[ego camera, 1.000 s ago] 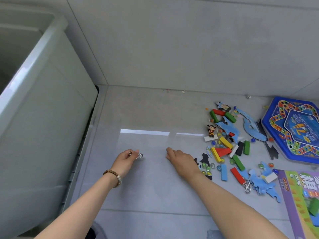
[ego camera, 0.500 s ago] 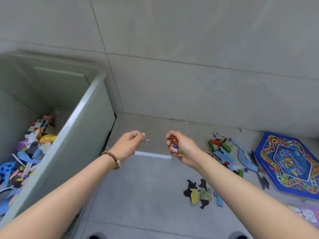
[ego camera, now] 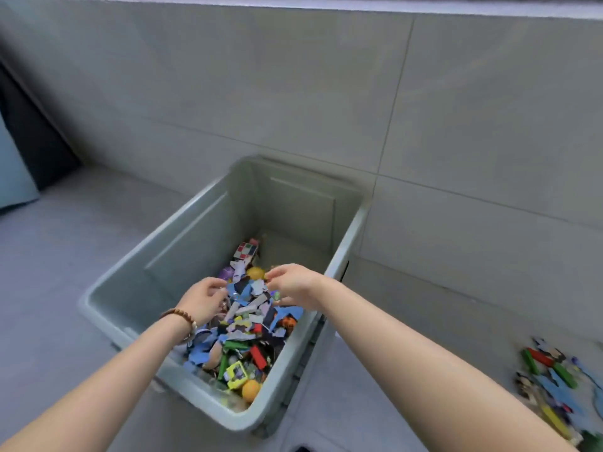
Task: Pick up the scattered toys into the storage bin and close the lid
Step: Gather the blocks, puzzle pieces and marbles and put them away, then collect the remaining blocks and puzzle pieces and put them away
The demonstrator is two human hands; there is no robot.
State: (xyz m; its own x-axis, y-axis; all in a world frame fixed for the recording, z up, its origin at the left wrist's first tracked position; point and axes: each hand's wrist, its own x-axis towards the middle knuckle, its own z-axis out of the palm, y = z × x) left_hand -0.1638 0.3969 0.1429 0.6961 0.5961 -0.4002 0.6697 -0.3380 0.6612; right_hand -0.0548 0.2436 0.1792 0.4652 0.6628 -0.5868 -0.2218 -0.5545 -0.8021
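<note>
Head view: left hand (ego camera: 204, 300) and right hand (ego camera: 292, 283) hover over the storage bin (ego camera: 156, 236), toys (ego camera: 248, 327) just below the curled fingers (ego camera: 277, 274), whose grasp cannot be told.

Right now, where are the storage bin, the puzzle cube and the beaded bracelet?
storage bin (ego camera: 300, 207), head view, far inner wall.
puzzle cube (ego camera: 245, 251), head view, checkered top face.
beaded bracelet (ego camera: 182, 315), head view, beads on the left wrist.

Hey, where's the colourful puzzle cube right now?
In the head view, the puzzle cube lies inside the storage bin, at the far end of the toy pile, just beyond a yellow ball.
</note>
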